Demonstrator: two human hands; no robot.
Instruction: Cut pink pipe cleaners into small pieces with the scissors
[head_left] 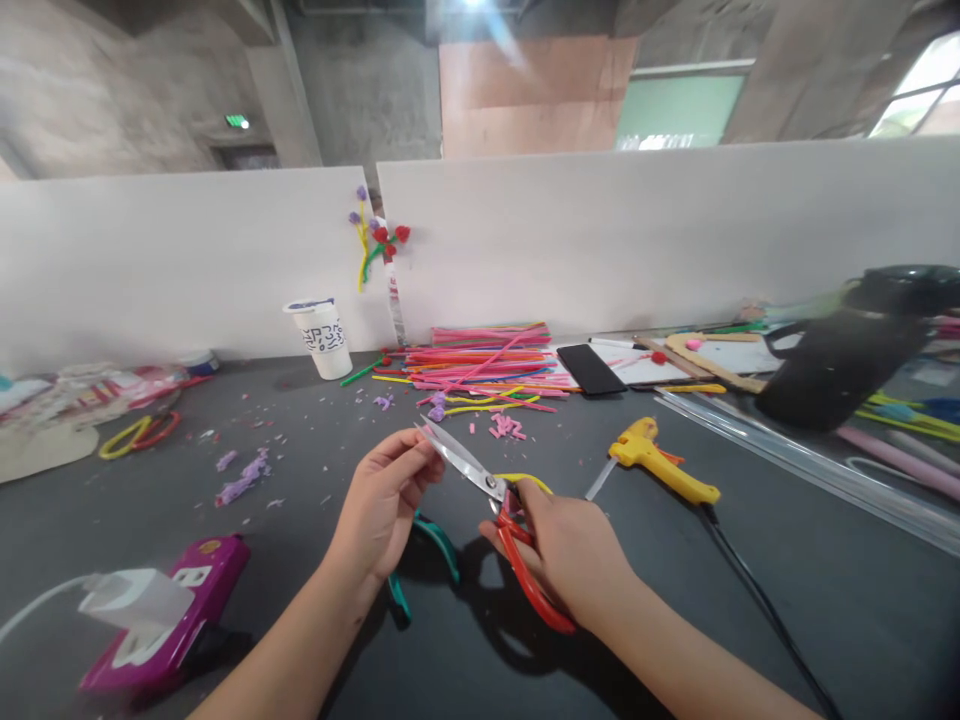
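Note:
My right hand (574, 545) grips a pair of scissors (469, 463) with red handles, its blades pointing up and to the left. At the blade tips, my left hand (394, 490) is closed in a pinch. A hint of pink shows at those fingertips, too small to name. Beneath my left hand lie green-handled pliers (437, 545), partly hidden by it. Just beyond the scissors is a little heap of cut pink pieces (508, 427). Purple fuzzy bits (437, 405) and yellow stems (487, 405) lie close to the heap.
Colourful pipe cleaners (480, 365) are piled at the back, beside a phone (590, 370) and a paper cup (322, 340). A yellow glue gun (660, 462) with a cord lies right. A black jug (832, 350) stands far right. A purple power strip (180, 620) sits front left.

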